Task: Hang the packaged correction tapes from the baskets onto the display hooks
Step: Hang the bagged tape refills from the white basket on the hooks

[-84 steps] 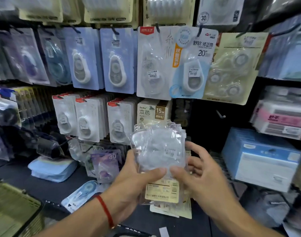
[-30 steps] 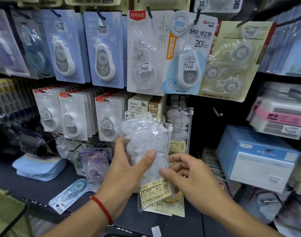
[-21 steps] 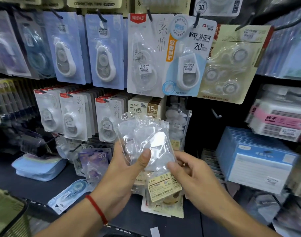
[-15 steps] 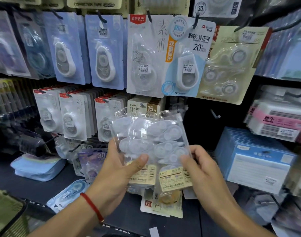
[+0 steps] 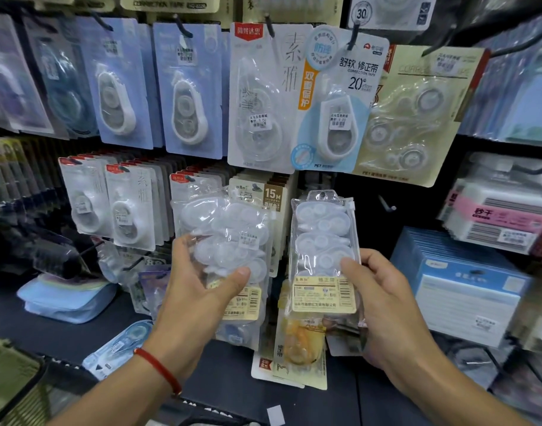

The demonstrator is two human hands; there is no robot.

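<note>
Stack now split: right hand [image 5: 389, 305] pinches one upright pack [image 5: 322, 241], left hand [image 5: 199, 290] grips the remaining packs [image 5: 229, 241]. Bare hook [image 5: 386, 205] sits just up-right of the pack's hang hole; right hand nearer.

Bare forearms; red string bracelet [image 5: 159, 368] on left wrist

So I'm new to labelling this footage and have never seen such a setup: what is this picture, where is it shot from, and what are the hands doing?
There is no machine here. A camera worn on a person's head looks down at their own two bare hands in front of a shop display. The left hand, with a red wrist cord, grips a bunch of clear plastic packs of white correction tapes. The right hand pinches one single clear pack with a yellow label, held upright. Behind it an empty metal display hook sticks out. More packets lie on the dark shelf below.
</note>
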